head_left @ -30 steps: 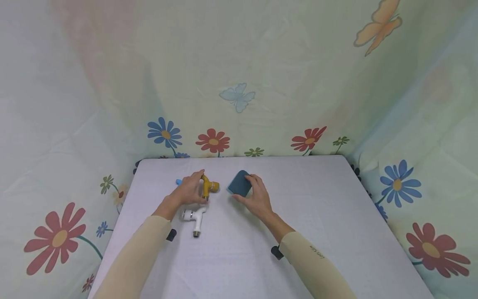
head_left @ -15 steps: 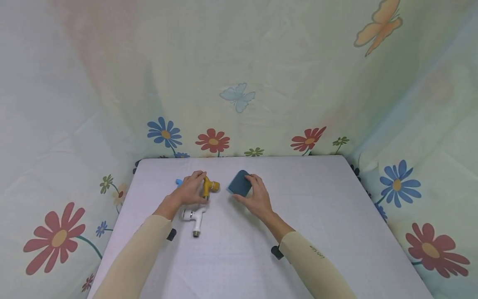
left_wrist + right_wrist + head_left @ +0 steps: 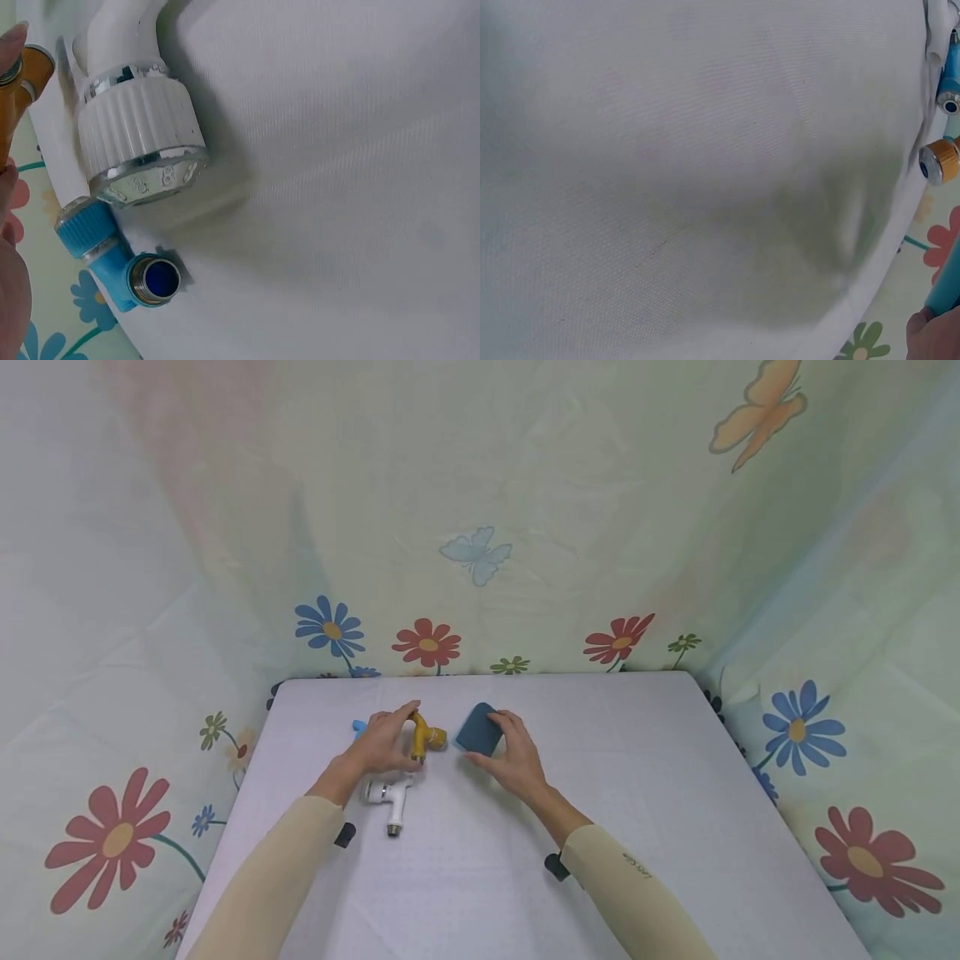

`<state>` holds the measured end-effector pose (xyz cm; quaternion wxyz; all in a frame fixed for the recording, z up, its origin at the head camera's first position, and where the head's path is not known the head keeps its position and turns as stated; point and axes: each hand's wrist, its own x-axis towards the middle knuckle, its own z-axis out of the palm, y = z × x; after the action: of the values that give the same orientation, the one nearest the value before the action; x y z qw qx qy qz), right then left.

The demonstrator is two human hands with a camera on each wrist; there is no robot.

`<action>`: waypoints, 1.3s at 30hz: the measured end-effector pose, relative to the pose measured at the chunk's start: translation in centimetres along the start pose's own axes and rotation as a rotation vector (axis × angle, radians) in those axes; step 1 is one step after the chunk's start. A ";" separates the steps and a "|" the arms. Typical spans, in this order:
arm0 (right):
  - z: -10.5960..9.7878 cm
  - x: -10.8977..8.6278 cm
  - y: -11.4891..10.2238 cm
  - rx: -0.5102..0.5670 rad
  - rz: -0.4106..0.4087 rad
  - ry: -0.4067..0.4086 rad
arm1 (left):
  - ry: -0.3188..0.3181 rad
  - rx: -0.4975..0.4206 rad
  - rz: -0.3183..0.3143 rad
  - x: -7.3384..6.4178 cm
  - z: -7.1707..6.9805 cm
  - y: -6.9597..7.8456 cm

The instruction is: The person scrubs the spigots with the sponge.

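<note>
The left hand (image 3: 381,747) grips a yellow tap (image 3: 421,737), thumb and fingers spread to its two ends, over a white cloth (image 3: 675,802). The right hand (image 3: 519,760) pinches a flat blue-green pad (image 3: 477,730). A silver-ringed white tap (image 3: 397,797) lies near the left hand, which partly hides a bright blue tap (image 3: 359,727).

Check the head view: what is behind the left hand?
Past the left hand, a bit of the blue tap shows; the hand hides the rest. The left wrist view shows more of that tap: its ribbed knob and open end. Anything else the hand covers cannot be seen.
</note>
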<state>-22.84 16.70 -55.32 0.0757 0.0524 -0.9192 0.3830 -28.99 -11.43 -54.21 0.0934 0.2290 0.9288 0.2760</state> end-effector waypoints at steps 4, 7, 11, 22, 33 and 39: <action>0.1 0.0 -0.3 0.023 -0.014 -0.010 | 0.020 -0.073 0.023 -0.2 0.1 0.3; 0.2 0.0 -0.4 0.027 -0.017 -0.014 | 0.018 -0.085 0.030 -0.3 0.0 0.6; 0.1 0.0 -0.5 0.027 -0.028 -0.020 | 0.020 -0.088 0.031 -0.5 0.1 1.1; 0.1 0.0 -0.4 0.028 -0.068 -0.031 | 0.078 -0.150 0.104 -0.7 0.9 1.9; -0.3 -0.1 -0.7 0.060 -0.123 -0.020 | 0.109 -0.179 0.121 -1.3 0.8 2.7; -0.5 -0.1 -0.9 0.043 -0.192 -0.031 | 0.118 -0.180 0.121 -1.8 0.9 2.8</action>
<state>-22.59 16.45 -54.34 0.0968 0.1479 -0.9026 0.3926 -26.11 -9.71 -53.32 0.0417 0.2589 0.8886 0.3762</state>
